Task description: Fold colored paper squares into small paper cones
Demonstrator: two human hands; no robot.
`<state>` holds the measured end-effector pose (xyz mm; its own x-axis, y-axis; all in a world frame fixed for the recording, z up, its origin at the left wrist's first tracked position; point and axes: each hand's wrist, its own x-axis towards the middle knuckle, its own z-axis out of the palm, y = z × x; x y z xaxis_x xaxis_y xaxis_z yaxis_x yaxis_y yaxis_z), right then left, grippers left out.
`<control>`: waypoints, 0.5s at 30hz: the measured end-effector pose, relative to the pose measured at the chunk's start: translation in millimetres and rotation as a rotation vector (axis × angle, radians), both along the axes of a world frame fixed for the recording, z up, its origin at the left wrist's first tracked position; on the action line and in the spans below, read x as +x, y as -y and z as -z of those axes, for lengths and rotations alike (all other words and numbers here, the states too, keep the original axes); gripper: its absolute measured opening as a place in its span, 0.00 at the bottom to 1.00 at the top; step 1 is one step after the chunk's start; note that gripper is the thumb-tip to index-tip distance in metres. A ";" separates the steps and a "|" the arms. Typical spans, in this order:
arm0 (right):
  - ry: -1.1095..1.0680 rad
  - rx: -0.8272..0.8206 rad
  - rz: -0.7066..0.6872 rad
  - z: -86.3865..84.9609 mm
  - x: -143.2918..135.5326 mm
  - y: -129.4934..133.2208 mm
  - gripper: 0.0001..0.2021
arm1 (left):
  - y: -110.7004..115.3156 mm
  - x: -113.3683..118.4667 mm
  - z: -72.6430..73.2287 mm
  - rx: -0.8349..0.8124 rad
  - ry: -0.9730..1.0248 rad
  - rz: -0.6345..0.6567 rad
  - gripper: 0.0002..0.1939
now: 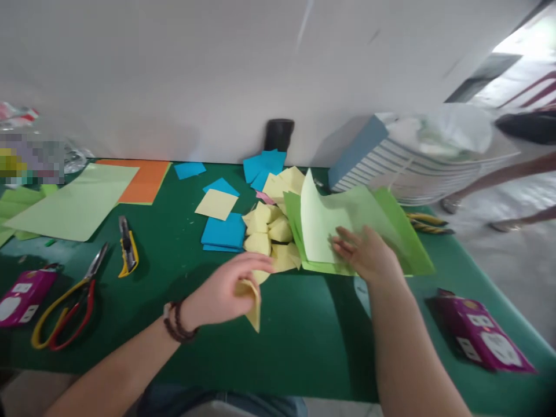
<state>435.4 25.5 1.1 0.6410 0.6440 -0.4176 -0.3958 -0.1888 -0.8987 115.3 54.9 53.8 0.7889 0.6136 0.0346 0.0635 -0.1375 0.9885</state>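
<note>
In my left hand (pixel 228 286) is a folded piece of pale yellow paper (pixel 254 313), its lower corner hanging below my fingers. My right hand (pixel 367 252) lies over a stack of green paper sheets (pixel 408 243), its fingers stretched out on a light green sheet (pixel 324 226) whose left edge curls upward. Between my hands, a cluster of folded yellow paper pieces (pixel 269 223) touches the stack's left side. Blue paper squares (pixel 222 231) lie left of the cluster, with a loose cream square (pixel 216 204) just behind them.
Scissors (pixel 89 286) with yellow and red handles and a yellow utility knife (pixel 127 246) lie on the left. Purple packets (pixel 482 330) sit at both sides. A dark phone-like object (pixel 278 135) leans on the wall. A striped box (pixel 417 162) stands back right; a person's legs show beyond.
</note>
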 end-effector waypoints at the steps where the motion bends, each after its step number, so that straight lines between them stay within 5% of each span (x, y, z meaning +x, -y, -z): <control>1: 0.014 -0.009 -0.012 0.8 0.0 -1.9 0.14 | 7.1 19.7 -4.6 0.024 0.001 0.066 0.29; 4: 0.102 -0.031 -0.045 2.3 -6.1 -7.9 0.12 | 24.8 90.4 -4.3 0.008 -0.015 0.235 0.37; 8: 0.296 -0.044 -0.066 -11.9 -10.9 10.7 0.19 | 30.5 160.3 22.6 -0.159 -0.115 0.068 0.40; 11: 0.547 -0.116 0.003 -27.7 6.9 56.2 0.31 | 27.5 169.0 42.6 -0.233 -0.194 0.058 0.43; 13: 1.117 -0.445 0.065 -28.6 27.1 94.0 0.28 | 26.3 162.7 49.0 -0.262 -0.219 0.076 0.45; 15: 1.345 -0.711 0.109 -19.3 44.6 128.1 0.28 | 26.2 156.3 50.6 -0.280 -0.226 0.086 0.46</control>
<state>480.0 -102.6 20.4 0.8154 0.4933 0.3029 0.5753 -0.7484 -0.3301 271.6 28.8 3.3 0.8067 0.5053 -0.3064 0.2848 0.1218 0.9508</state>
